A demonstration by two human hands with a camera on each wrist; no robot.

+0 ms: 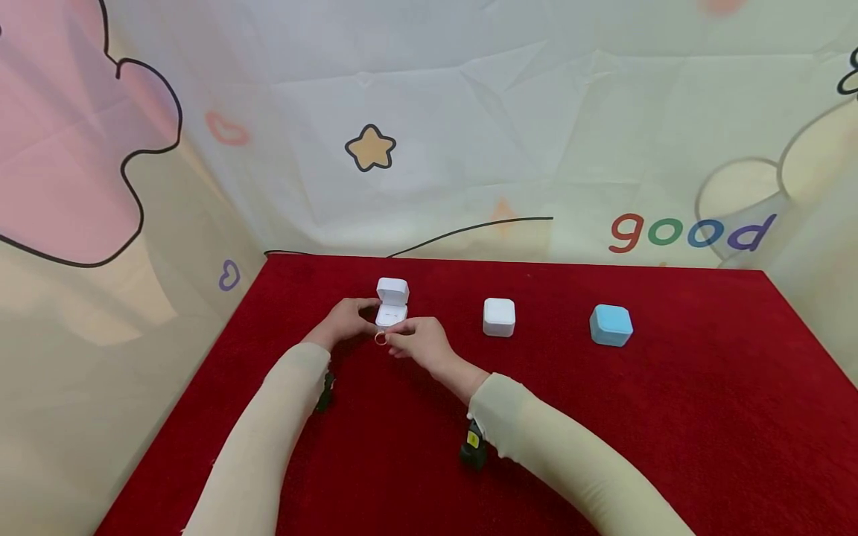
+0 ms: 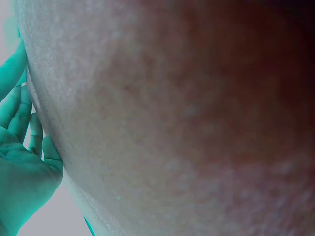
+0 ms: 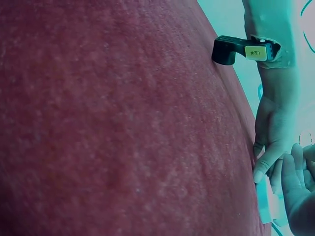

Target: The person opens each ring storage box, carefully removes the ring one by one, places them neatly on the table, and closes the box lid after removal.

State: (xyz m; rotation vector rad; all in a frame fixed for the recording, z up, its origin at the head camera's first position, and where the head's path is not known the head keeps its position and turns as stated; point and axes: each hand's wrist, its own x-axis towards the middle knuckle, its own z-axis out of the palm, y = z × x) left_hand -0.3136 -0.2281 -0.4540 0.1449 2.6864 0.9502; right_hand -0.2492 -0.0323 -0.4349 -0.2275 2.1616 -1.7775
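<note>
A small white ring box [image 1: 392, 316] stands with its lid raised at the back left of the red cloth. My left hand [image 1: 345, 318] holds it from the left, thumb on the near side and fingers behind. Just in front of the box, my right hand [image 1: 422, 342] pinches a thin ring [image 1: 376, 340] between thumb and fingertips. In the right wrist view, the left hand [image 3: 276, 123] reaches down to the pale box [image 3: 264, 201], with the right hand [image 3: 298, 196] close beside it. The left wrist view shows mostly blurred cloth, with a hand at its left edge.
A closed white box [image 1: 499, 318] stands to the right of the hands, and a closed light blue box [image 1: 611, 325] farther right. Behind the red cloth [image 1: 603, 432] hangs a printed pale curtain [image 1: 456, 149]. A wrist camera [image 1: 473, 445] hangs below the right sleeve.
</note>
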